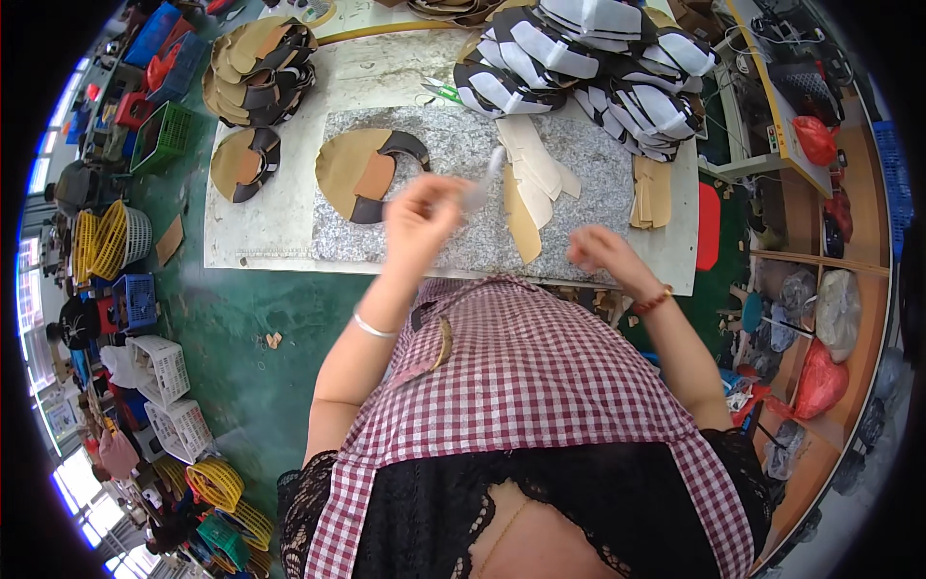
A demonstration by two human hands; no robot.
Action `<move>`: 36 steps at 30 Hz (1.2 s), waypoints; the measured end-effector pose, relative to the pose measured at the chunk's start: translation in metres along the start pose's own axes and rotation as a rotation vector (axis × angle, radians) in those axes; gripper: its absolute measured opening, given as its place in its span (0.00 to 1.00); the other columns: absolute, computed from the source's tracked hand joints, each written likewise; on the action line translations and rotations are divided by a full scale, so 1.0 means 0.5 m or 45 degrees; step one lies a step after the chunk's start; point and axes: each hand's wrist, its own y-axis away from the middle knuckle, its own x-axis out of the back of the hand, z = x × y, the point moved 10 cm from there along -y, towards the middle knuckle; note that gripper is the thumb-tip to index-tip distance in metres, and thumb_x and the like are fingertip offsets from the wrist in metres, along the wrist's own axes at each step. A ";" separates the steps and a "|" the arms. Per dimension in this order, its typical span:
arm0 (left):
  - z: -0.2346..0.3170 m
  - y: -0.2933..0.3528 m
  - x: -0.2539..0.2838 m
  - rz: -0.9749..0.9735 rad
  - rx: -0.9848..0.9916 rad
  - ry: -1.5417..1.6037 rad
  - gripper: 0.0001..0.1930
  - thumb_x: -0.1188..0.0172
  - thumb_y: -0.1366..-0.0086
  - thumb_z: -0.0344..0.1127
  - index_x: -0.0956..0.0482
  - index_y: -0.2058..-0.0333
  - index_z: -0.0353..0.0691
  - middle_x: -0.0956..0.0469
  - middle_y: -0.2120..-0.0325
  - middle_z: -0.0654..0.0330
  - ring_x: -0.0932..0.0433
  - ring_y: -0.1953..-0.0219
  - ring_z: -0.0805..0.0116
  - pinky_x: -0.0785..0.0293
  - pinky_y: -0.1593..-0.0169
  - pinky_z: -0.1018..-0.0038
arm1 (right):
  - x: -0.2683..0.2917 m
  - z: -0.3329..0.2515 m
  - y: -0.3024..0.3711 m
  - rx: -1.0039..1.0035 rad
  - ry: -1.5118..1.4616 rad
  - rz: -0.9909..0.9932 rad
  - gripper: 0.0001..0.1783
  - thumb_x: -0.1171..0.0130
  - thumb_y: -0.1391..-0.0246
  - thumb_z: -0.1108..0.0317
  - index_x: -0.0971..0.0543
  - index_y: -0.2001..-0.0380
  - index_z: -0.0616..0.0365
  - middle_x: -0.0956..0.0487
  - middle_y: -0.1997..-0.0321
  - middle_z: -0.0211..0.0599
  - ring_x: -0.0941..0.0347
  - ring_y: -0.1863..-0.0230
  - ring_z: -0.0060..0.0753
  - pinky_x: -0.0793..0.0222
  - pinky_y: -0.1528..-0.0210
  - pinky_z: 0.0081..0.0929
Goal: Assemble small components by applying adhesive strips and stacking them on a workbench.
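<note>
My left hand [422, 214] is raised over the speckled grey work mat with its fingers pinched together. From the fingertips juts a thin pale grey piece [479, 189], smeared by motion. Just left of that hand lies a curved shoe upper [349, 172] in tan, brown and black. My right hand [600, 249] hovers near the mat's front edge, fingers curled and blurred; whether it holds anything is hidden. Between the hands and a little farther off, cream cut pieces [536, 166] lie overlapped, with a tan strip [522, 224] beside them.
White-and-black shoe uppers [579, 68] are heaped at the back right. Tan uppers are stacked [256, 68] at the back left, with one single upper [243, 166] in front. Green-handled snips [443, 91] lie behind the mat. Tan pieces [651, 193] rest at the right edge, near a red stool [709, 227].
</note>
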 end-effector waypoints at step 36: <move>-0.054 -0.049 -0.029 -0.073 0.391 0.747 0.13 0.54 0.39 0.22 0.38 0.55 0.34 0.26 0.70 0.61 0.22 0.70 0.74 0.22 0.68 0.82 | -0.086 -0.357 -0.019 0.801 0.555 0.477 0.09 0.45 0.46 0.67 0.29 0.68 0.61 0.24 0.83 0.33 0.32 0.81 0.15 0.38 0.78 0.18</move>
